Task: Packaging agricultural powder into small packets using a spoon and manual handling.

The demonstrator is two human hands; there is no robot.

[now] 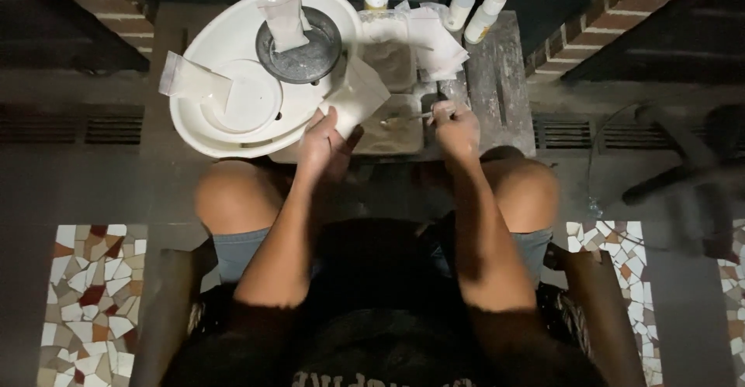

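Translucent pouch point(353, 96), pale and crumpled, pinched by left hand point(326, 143); right hand point(456, 123) fingers pinch spoon point(403, 119).

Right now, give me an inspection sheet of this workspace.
Surface: small worn dark table, crowded.
Job's things: left hand holds a pale pouch upright; right hand holds a spoon over a shallow tray of powder.
Clutter: white basin with dark dish, filled bags, three white bottles.
Hands: both closed on their things.
Cables: thin cord on floor, right.
Surroundings: brick walls, mosaic floor tiles, chair base.
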